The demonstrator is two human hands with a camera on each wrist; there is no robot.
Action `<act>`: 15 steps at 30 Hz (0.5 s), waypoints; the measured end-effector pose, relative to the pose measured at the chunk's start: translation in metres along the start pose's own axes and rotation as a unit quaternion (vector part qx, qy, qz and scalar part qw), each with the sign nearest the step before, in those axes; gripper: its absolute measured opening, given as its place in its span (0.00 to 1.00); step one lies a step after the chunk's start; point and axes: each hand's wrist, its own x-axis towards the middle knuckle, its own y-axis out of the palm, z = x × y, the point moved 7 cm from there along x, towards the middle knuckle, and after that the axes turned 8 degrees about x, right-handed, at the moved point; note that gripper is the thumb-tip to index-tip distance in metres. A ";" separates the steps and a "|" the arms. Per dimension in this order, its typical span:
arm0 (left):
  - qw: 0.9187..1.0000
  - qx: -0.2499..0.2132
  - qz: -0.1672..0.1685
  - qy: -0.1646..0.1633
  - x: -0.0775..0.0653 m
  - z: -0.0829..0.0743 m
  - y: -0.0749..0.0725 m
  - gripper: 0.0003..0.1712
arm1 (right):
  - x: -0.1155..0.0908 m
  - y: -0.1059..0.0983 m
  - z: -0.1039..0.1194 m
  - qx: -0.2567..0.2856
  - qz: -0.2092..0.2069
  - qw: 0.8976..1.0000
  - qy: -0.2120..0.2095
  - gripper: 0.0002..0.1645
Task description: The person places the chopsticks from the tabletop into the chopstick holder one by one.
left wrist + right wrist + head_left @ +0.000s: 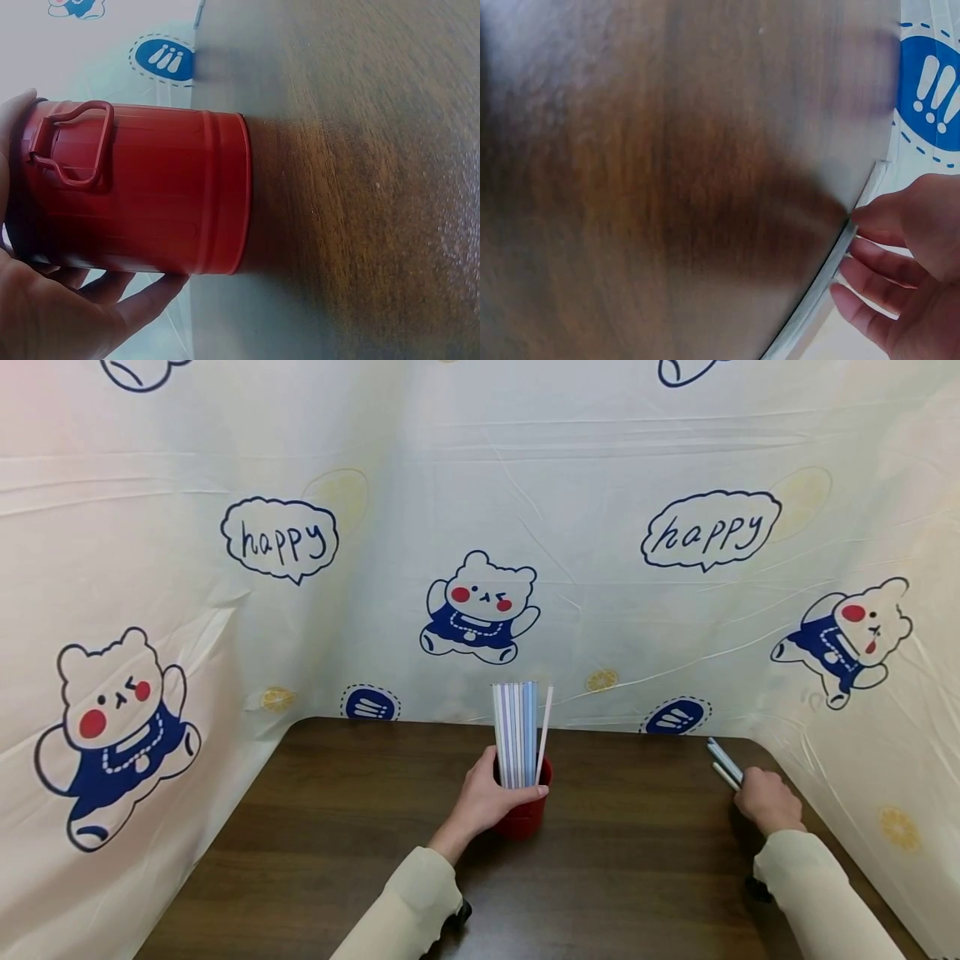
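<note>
My left hand (483,795) grips a red bucket (522,823) near its rim, with the thumb across the front. In the left wrist view the fingers wrap round the bucket's ribbed wall, and a small wire handle (97,142) shows on its side. A bundle of pale and blue straws (515,727) stands upright in the bucket, and one pinkish straw (545,731) leans apart from it. At the table's right side my right hand (770,802) pinches straws (725,753), a blue one and a pale one. The right wrist view shows fingertips on a pale straw (810,311).
The brown wooden table (337,860) has rounded far corners. Behind it and at both sides hangs a white cloth (585,610) with bear prints and "happy" bubbles. The right hand is close to the table's right edge.
</note>
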 end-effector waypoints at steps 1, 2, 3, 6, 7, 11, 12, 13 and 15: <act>1.000 0.000 0.000 0.001 0.000 0.000 0.000 0.48 | -0.001 0.001 0.001 0.003 0.006 1.000 0.002 0.06; 1.000 -0.002 0.000 0.002 -0.001 0.000 0.000 0.48 | -0.001 0.002 0.001 0.006 0.013 1.000 0.003 0.05; 1.000 -0.003 0.000 0.003 -0.001 -0.001 0.000 0.48 | -0.002 0.002 0.002 0.007 0.018 1.000 0.002 0.05; 1.000 -0.004 0.002 0.003 -0.002 0.000 0.000 0.48 | -0.003 0.003 0.006 0.006 0.028 1.000 -0.005 0.04; 1.000 -0.005 0.002 0.004 -0.002 0.000 0.000 0.48 | -0.002 0.003 0.008 0.005 0.032 0.999 -0.012 0.04; 1.000 -0.004 -0.001 0.007 -0.002 0.000 0.000 0.48 | 0.000 0.003 0.018 0.014 0.050 0.998 -0.039 0.05; 1.000 -0.004 -0.002 0.007 -0.002 0.000 -0.001 0.47 | 0.000 0.004 0.021 0.021 0.057 0.997 -0.046 0.05; 1.000 -0.004 -0.002 0.007 -0.002 0.000 -0.001 0.47 | 0.001 0.005 0.023 0.029 0.064 0.996 -0.050 0.05; 1.000 -0.003 -0.002 0.007 -0.001 0.000 -0.001 0.47 | 0.002 0.006 0.027 0.057 0.077 0.994 -0.048 0.06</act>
